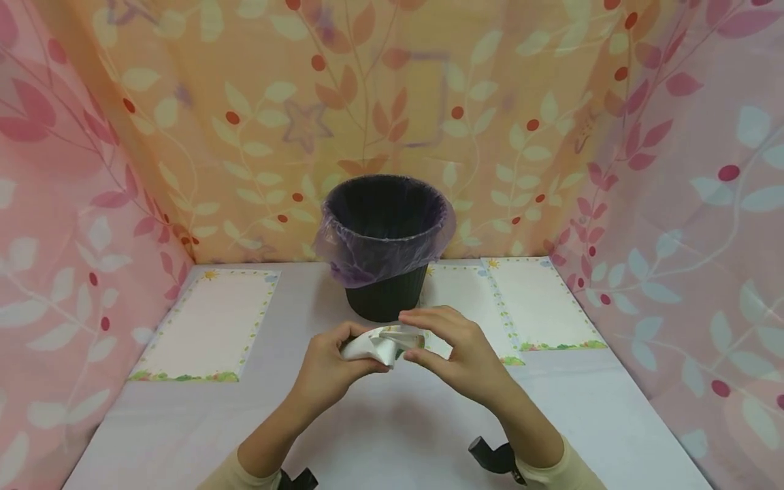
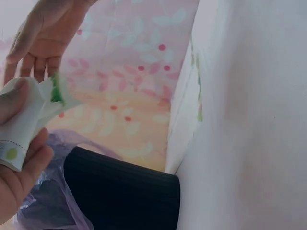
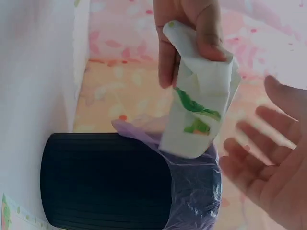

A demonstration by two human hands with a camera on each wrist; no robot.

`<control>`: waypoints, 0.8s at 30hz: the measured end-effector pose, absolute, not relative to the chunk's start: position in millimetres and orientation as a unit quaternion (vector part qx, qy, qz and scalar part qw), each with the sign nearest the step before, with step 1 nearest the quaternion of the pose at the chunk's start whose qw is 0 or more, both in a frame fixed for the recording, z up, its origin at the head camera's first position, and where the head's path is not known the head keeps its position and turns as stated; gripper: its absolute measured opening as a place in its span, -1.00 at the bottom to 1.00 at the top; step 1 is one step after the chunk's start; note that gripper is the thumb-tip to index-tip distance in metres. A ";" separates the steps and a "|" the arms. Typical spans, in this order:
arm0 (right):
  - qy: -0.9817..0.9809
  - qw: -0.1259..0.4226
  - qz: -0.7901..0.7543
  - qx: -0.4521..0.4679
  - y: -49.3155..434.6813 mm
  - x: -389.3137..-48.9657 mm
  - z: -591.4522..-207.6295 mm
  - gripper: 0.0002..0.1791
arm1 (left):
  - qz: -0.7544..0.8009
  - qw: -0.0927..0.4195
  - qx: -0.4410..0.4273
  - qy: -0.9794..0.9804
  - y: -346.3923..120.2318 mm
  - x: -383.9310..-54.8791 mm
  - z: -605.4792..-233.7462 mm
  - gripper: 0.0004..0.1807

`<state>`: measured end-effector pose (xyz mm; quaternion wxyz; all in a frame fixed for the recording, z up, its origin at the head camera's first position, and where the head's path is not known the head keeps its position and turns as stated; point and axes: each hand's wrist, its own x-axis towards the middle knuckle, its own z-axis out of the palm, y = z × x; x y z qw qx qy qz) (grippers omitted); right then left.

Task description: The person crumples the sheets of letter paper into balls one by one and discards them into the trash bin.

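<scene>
My left hand (image 1: 324, 364) pinches a crumpled, folded piece of white paper (image 1: 380, 345), thumb on one side and fingers on the other. Green and orange printing shows on the paper (image 3: 199, 112) in the right wrist view, and a dotted line with a yellow-green spot appears in the left wrist view. Beside the paper's right end, my right hand (image 1: 462, 354) has its fingers spread and apart from it, as the right wrist view shows. Just beyond both hands stands a black ribbed bin (image 1: 387, 296) with a purple plastic bag (image 1: 386, 258) folded over its rim.
One sheet with a printed border (image 1: 205, 327) lies on the white table (image 1: 294, 422) at left. Another bordered sheet (image 1: 545, 306) lies at right, overlapping a sheet (image 1: 459, 292) partly behind the bin. Patterned curtains (image 1: 257, 170) enclose the back and sides.
</scene>
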<state>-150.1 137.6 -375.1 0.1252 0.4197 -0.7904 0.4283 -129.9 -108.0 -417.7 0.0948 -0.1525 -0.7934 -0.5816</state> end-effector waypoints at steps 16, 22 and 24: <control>-0.823 0.150 0.417 0.356 120.7 -146.8 -387.5 -0.36 | -0.632 0.073 -0.190 -0.748 -109.3 -128.8 -418.4 -0.72; -0.808 0.153 0.443 0.358 129.2 -155.1 -387.9 -0.55 | -0.594 0.008 -0.316 -0.740 -121.3 -130.7 -410.4 -0.59; -0.798 0.152 0.457 0.363 130.7 -157.2 -387.4 -0.60 | -0.588 -0.003 -0.344 -0.732 -123.1 -130.3 -407.6 -0.56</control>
